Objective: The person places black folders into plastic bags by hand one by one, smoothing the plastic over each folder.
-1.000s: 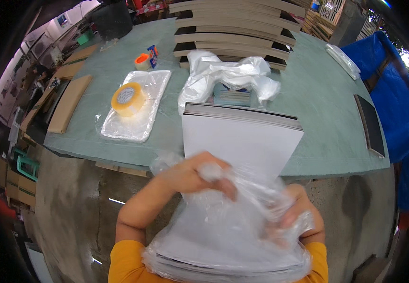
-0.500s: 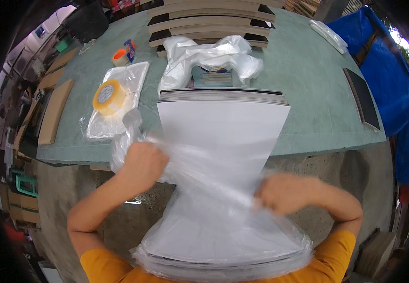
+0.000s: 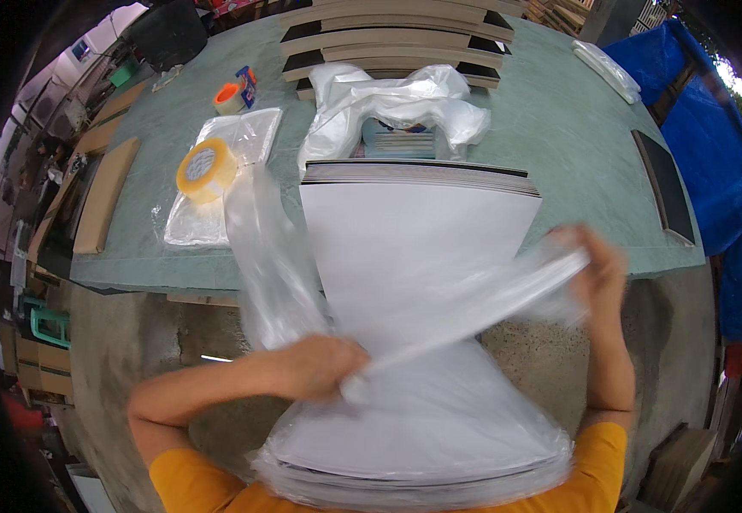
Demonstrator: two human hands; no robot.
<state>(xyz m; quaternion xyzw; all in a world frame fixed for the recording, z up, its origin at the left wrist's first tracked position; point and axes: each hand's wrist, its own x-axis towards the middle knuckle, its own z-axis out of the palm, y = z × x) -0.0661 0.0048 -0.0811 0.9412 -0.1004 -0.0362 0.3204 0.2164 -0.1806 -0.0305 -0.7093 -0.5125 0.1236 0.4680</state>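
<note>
The left hand (image 3: pixel 315 366) and right hand (image 3: pixel 597 272), at 3 o'clock, each grip the clear plastic bag (image 3: pixel 439 321) stretched over the white board stack (image 3: pixel 418 256); strong pulling may tear it.

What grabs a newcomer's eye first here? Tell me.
The big white stack of sheets at centre, jutting off the green table. Across it, the left hand and right hand stretch a clear plastic bag. A yellow tape roll sits left.
</note>
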